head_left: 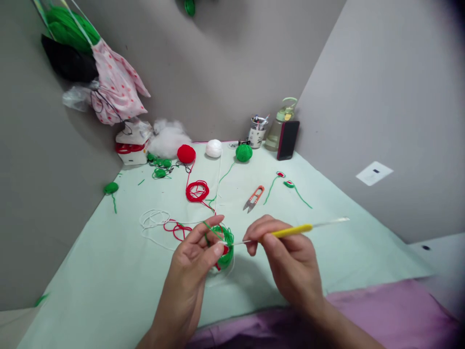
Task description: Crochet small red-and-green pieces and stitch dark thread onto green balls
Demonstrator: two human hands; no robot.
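My left hand (198,254) pinches a small crocheted piece (225,249) in red, white and green between thumb and fingers, with green yarn running over the raised index finger. My right hand (286,249) is closed around the yellow handle of a crochet hook (293,230). The hook's thin metal tip points left and meets the piece at my left fingertips. Behind and below the piece lies a loose coil of green yarn (227,261), partly hidden by my left hand.
Thread snips (253,198) lie beyond my hands, with two small crocheted pieces (288,184) to their right. Red (186,153), white (213,148) and green yarn balls (243,152) sit at the back. Loose red yarn (197,191) and white yarn (154,219) spread leftward. A phone (288,140) leans on a bottle (275,133).
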